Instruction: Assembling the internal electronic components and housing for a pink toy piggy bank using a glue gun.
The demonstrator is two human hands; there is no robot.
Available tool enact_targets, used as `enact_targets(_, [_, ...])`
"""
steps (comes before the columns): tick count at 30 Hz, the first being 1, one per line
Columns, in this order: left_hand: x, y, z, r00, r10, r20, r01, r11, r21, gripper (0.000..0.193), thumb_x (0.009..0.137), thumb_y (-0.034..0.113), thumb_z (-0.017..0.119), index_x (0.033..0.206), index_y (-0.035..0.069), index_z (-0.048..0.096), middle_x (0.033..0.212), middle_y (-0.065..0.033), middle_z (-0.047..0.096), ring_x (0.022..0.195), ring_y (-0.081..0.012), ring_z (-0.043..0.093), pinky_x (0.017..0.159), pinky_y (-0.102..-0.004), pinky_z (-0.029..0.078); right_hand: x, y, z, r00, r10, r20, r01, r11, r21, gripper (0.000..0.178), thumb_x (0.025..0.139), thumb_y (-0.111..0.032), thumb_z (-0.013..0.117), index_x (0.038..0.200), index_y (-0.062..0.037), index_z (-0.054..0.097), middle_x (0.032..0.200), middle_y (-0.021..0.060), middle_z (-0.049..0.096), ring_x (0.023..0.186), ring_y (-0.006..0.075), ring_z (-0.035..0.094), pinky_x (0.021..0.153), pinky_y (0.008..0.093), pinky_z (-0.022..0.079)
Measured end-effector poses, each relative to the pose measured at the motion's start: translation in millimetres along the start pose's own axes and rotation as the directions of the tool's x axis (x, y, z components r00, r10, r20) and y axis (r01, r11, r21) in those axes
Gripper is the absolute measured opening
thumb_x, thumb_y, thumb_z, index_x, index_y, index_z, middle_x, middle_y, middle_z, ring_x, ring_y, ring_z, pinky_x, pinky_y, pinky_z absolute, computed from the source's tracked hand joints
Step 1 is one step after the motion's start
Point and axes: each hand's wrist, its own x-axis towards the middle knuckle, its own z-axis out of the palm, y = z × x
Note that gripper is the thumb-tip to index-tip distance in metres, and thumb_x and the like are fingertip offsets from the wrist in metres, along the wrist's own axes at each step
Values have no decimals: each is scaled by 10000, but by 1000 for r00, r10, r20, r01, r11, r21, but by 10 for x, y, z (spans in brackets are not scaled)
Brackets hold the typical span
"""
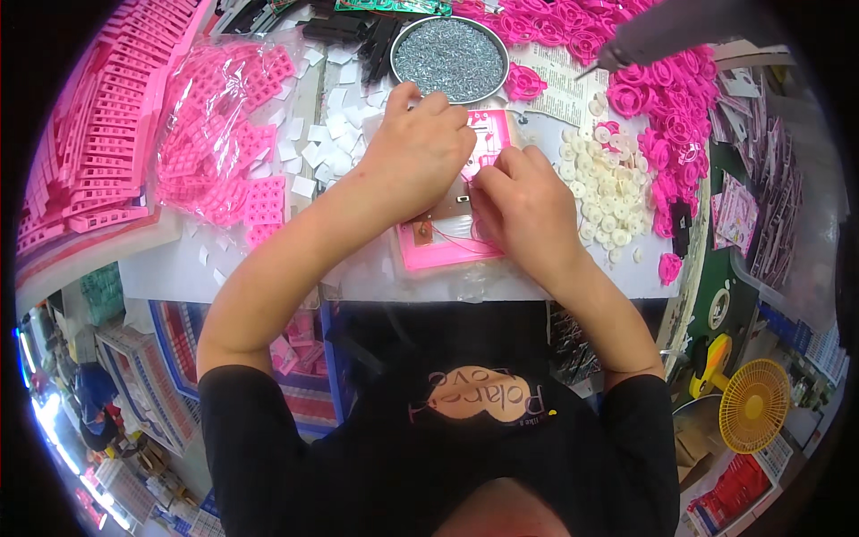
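A pink plastic casing lies in front of me on the table, with a brown circuit board and thin red wires inside it. My left hand is over the casing's far left part, fingers curled and pointing down. Its fingertips, close to the near rim of a round dish of small screws, are mostly hidden. From the right, my right hand reaches onto the middle of the casing with its fingers pinched together. What either hand holds, if anything, cannot be made out.
White square pieces are scattered left of the casing, beside a clear bag of pink button pads. Cream round pieces and pink ring-shaped parts are heaped right. A dark screwdriver-like tool hangs above the far right.
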Motion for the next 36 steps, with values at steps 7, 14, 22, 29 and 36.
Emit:
enact_targets(7, [372,44,-185,909,-2,417,-32,997,75,108,778,183,697,817,83,687,850,-95,679,905,-296,652,869,-459,470,13,41,1,994,58,97,-57,998,-15,100,838,-131,717,896,-68,667,818,86,596,800,301,592,681,430,505])
enact_targets(14, [491,-204,-208,821,-227,524,354,922,-156,121,777,179,752,789,61,729,811,-154,713,831,-358,698,711,-463,538,181,99,-65,993,24,111,-25,1000,9,86,861,-142,711,887,-73,666,794,107,606,815,314,598,694,433,501])
enact_targets(22, [452,-237,-151,851,-192,489,293,946,-138,140,825,171,687,817,36,725,793,-173,710,782,-370,700,714,-476,551,221,386,250,984,-71,-162,93,987,131,121,777,-153,777,845,-94,697,945,46,628,911,296,535,800,417,493])
enact_targets(29, [279,-120,-159,908,-94,409,127,990,-54,147,880,155,612,898,25,676,827,-170,711,819,-364,709,700,-474,565,287,441,114,990,-139,22,135,982,133,118,764,-154,791,861,-103,747,986,34,643,948,301,531,839,423,484])
enact_targets(36, [195,-132,-65,951,-88,298,122,988,-99,156,916,162,584,931,32,670,877,-160,717,868,-357,706,730,-469,565,282,600,-33,899,-431,78,416,895,159,182,779,-154,791,955,-107,785,993,37,667,946,281,575,801,394,523])
